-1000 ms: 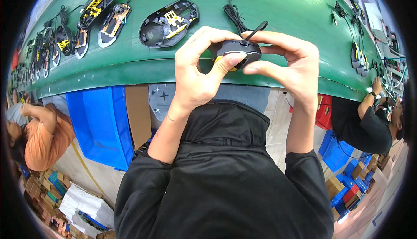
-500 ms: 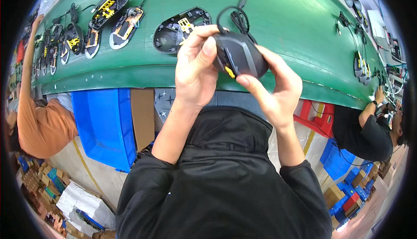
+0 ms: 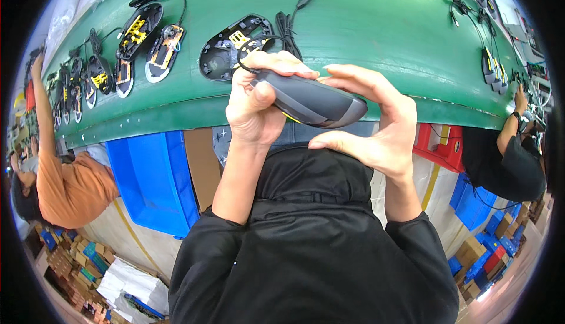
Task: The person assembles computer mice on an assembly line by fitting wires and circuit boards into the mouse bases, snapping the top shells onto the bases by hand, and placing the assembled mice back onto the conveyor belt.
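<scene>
My left hand [image 3: 253, 117] is closed on the front end of a black wired mouse [image 3: 318, 101], thumb on the near side, fingers across the far side; this grip appears to leave the rounded rear free. The mouse is tilted, raised over the front edge of the green workbench [image 3: 382, 35]. My right hand [image 3: 385, 127] stands in a wide C about the free end, its thumb clear of the casing; whether its fingertips touch the far side I cannot tell. The bundled cable [image 3: 285, 32] lies beyond on the bench, presumably so its weight does not pull on the mouse. Beside it a black mouse shell [image 3: 215, 59] lies hollow side up, which probably holds its yellow plastic inserts [image 3: 239, 40] in place.
</scene>
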Demonstrator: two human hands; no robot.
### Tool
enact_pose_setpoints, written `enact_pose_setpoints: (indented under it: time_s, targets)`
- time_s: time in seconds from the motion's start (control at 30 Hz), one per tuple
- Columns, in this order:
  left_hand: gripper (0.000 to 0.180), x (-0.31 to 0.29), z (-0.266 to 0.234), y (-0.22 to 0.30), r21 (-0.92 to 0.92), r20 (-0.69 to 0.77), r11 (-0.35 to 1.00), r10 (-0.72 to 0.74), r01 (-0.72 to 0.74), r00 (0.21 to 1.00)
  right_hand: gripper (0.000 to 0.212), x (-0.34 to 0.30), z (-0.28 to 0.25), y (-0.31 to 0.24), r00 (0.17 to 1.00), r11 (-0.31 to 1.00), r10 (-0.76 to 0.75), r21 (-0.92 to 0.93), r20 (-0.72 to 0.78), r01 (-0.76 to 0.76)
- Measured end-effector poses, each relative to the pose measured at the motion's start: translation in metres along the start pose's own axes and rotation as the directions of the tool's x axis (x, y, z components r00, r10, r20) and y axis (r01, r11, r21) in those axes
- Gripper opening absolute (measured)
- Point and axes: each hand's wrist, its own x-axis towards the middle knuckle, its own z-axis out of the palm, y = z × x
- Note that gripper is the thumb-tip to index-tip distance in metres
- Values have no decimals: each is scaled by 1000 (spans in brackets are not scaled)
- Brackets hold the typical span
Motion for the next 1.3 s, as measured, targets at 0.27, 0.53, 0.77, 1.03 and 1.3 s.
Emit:
enact_pose_setpoints:
  time_s: [0.27,0.53,0.77,1.03,1.3]
  targets:
    - [51,13,31,-3,-80,-381,958,-284,275,880,35,15,-19,20,955,914,292,309,-55,-262]
    - [15,-20,39,24,710,-305,622,-153,331,940,34,88,-178,72,798,927,320,344,-511,-151]
    - [14,-35,6,101,919,-388,253,434,304,813,48,16,-227,156,465,764,511,134,-723,-631]
    - [49,-23,-62,150,751,-191,-491,479,441,857,54,26,-192,131,494,667,310,-185,-812,-722]
    - [49,-9,-75,149,727,-153,-584,376,362,914,67,55,26,40,931,816,-269,-455,245,356]
